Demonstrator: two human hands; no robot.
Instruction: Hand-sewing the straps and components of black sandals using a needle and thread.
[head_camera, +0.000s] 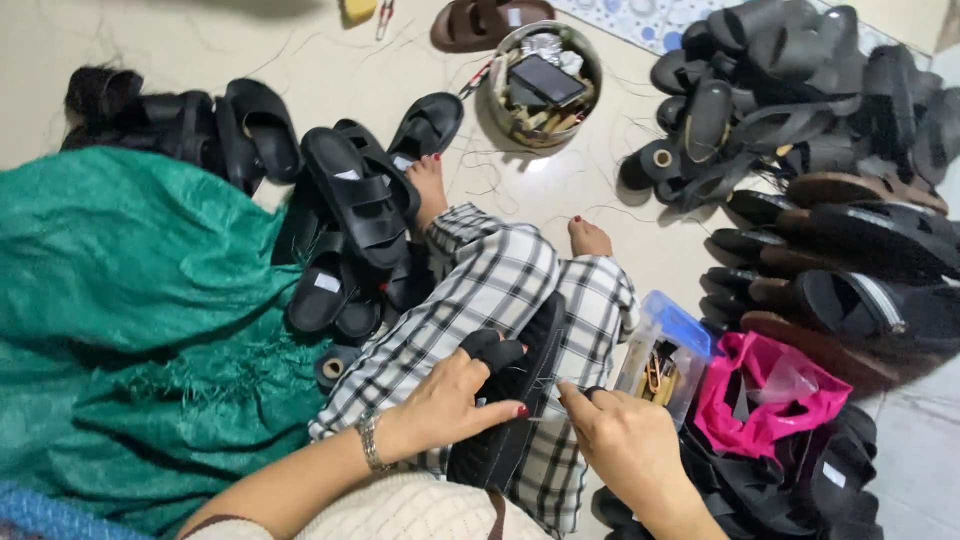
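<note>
A black sandal (515, 405) lies sole-up across my lap, on checked black-and-white trousers (505, 275). My left hand (455, 400) grips it from the left, with a black cover on the index finger. My right hand (615, 435) is pinched at the sandal's right edge, where a thin thread runs between the two hands. Whether it holds a needle is too small to tell. My bare feet (590, 238) rest on the floor beyond the knees.
A heap of black sandals (350, 215) lies left of my legs beside a green cloth (130, 300). More sandals (800, 130) pile at the right. A round tin (545, 85) holds a phone and spools. A clear box (665, 350) and pink bag (765, 395) sit by my right hand.
</note>
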